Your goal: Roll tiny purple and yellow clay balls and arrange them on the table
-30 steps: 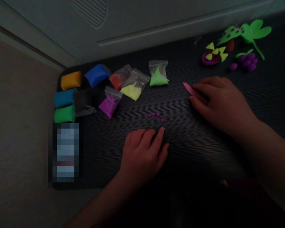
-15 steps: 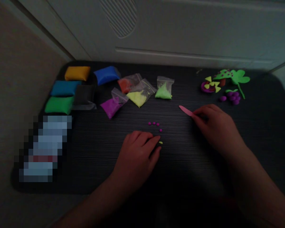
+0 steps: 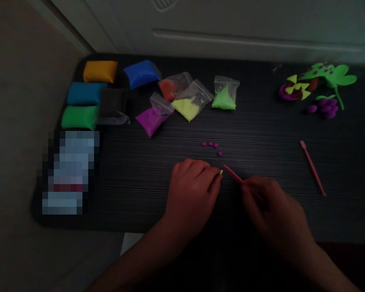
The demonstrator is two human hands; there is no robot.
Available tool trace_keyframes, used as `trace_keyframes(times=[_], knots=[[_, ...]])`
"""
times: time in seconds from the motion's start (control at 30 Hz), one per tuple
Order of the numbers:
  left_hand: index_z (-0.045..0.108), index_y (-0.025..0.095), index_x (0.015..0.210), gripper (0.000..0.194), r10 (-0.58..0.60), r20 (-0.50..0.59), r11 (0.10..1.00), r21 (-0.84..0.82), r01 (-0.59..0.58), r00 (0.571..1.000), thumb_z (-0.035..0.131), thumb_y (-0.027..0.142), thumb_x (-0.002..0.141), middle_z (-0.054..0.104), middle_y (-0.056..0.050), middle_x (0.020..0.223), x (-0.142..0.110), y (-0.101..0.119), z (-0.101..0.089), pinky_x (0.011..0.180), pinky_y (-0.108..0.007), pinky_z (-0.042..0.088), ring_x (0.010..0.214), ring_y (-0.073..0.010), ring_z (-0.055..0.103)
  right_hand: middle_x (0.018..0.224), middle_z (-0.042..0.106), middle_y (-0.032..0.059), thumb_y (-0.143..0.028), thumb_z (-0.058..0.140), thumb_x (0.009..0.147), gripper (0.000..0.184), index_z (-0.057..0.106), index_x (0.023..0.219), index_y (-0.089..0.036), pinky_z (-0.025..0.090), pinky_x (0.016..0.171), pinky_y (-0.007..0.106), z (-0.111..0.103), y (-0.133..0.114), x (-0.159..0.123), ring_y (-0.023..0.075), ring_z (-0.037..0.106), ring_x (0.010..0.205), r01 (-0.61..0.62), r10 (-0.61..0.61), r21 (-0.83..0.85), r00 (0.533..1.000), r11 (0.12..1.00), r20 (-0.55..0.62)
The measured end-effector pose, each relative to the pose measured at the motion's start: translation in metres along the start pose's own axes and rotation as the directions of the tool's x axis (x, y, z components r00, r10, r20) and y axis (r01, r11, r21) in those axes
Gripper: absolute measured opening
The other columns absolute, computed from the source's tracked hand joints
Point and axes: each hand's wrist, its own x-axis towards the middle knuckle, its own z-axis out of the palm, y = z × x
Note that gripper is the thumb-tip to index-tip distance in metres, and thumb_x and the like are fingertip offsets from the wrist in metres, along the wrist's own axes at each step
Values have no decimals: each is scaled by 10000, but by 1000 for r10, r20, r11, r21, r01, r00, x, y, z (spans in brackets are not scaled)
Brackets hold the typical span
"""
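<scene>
Between the thumb and forefinger of my left hand is a small bit of yellow clay, mostly covered by the fingertips. My right hand grips a pink clay knife, its pointed tip just right of the yellow bit and not touching it. Several tiny purple clay balls lie on the dark table beyond my left fingers. To the right of my right hand rests a second pink modelling tool.
Clay packets, including an orange one, a blue one, a purple one and a light green one, line the back left. Shaped clay pieces, among them a purple grape bunch, sit at the back right. A blurred-out rectangle lies at left.
My right hand has brought the pink knife down and left toward my left fingers. My left fingertips have closed on the yellow bit. The whole view has shifted, and the second pink tool now shows.
</scene>
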Motion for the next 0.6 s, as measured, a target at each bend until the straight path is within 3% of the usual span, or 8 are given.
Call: trace_keyframes(times=[0.1,0.27,0.43,0.6], knots=[[629,221,873,140,3,-2,1000,-9,-3,1000,512,277,821,623,-2,835,0,-1,0,753,-349,355,835,-165,502,720,654,16,-238,489,822,70,520,873,-202,430,549,275,8,0,-5,157,603,603,77,-80,-87,996,993,-32],[609,199,926,158,-13,-15,998,-59,12,1000,524,268,811,621,-11,867,-1,-2,-1,778,-350,384,856,-167,509,720,656,12,-214,503,815,40,526,841,-196,429,564,272,4,7,-1,148,601,607,164,-163,-74,986,984,20],[606,185,895,136,-29,-40,995,-100,25,999,537,253,800,629,-14,858,-2,-3,-1,790,-355,405,855,-168,516,745,662,2,-202,517,808,90,533,897,-197,424,549,248,0,8,1,133,609,628,160,-159,-49,987,986,26],[601,182,958,177,-41,-61,993,-109,34,997,525,220,803,629,-20,896,-2,-4,-1,814,-357,410,879,-166,515,784,666,-24,-198,517,814,113,535,924,-220,429,549,211,-7,11,10,103,620,651,159,-159,13,982,987,105]])
